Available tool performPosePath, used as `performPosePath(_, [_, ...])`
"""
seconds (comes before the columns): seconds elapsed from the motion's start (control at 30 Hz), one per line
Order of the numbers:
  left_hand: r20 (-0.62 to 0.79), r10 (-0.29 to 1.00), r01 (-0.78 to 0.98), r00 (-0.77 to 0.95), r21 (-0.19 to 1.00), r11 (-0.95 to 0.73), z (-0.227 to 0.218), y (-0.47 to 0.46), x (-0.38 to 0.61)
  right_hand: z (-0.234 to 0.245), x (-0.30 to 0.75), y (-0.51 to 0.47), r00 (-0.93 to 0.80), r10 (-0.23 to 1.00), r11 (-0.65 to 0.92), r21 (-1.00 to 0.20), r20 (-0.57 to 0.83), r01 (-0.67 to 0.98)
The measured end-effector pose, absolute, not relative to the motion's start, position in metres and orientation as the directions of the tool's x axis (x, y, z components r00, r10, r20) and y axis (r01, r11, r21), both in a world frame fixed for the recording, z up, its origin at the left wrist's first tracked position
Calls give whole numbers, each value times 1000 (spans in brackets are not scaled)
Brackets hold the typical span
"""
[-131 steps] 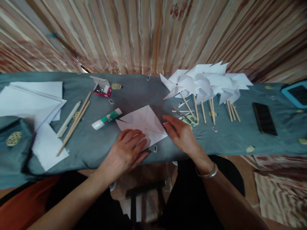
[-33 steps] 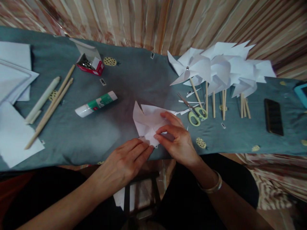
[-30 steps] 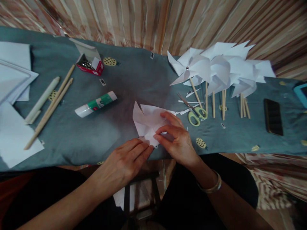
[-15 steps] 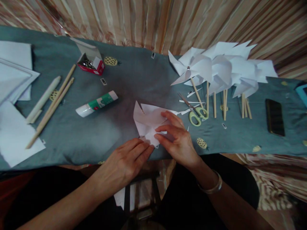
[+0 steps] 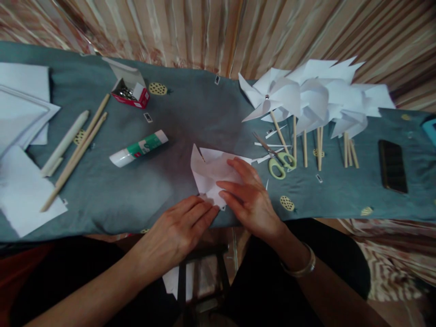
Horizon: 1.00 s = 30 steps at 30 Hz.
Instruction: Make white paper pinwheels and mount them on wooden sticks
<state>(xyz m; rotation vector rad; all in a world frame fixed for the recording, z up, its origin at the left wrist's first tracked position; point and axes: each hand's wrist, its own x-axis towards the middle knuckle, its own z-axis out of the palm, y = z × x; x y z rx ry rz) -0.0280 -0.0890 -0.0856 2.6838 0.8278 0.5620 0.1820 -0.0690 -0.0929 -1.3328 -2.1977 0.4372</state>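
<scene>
A white paper pinwheel blank (image 5: 214, 170), cut and partly folded, lies at the table's front edge in the head view. One cut corner stands up at its left. My left hand (image 5: 185, 222) grips its near edge, the fingers close together and the thumb out of sight. On the right side, my right hand (image 5: 250, 197) has its thumb and forefinger closed on a folded flap near the paper's middle, while other fingers rest farther up the sheet. Green-handled scissors (image 5: 277, 161) lie just beyond the right hand, among thin paper strips.
Several paper pinwheels (image 5: 282, 95) on wooden sticks lie at the back right, with a phone (image 5: 392, 165) beyond. Leftward are a glue stick (image 5: 139, 148), a red box of metal fasteners (image 5: 131, 93), wooden sticks (image 5: 75, 156), rolled paper (image 5: 66, 143) and white sheets (image 5: 23, 195).
My right forefinger has slid slightly left over the flap, which now lies lower under the fingers. My left hand stays in place. The view has shifted a little.
</scene>
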Motion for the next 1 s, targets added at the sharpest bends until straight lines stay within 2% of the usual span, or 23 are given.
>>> performPosePath(0.3, [329, 636, 494, 698, 422, -761, -69, -75, -34, -96, 175, -77, -442, 858, 511, -334, 263, 792])
performPosePath(0.37, [380, 704, 559, 601, 430, -709, -63, -63, -41, -97, 174, -78, -444, 850, 519, -311, 283, 796])
performPosePath(0.43, [379, 811, 677, 445, 451, -582, -60, -49, -47, -99, 174, -78, -442, 843, 524, -282, 307, 803])
performPosePath(0.5, [375, 859, 751, 349, 436, -495, -61, -36, -48, -99, 175, -79, -444, 832, 533, -256, 334, 806])
performPosePath(0.73, [338, 880, 771, 333, 439, -461, -73, -8, -31, -97, 178, -81, -444, 851, 515, -275, 281, 812])
performPosePath(1.0, [357, 867, 719, 348, 492, -491, -74, 1, -15, -99, 180, -81, -413, 863, 494, -319, 291, 809])
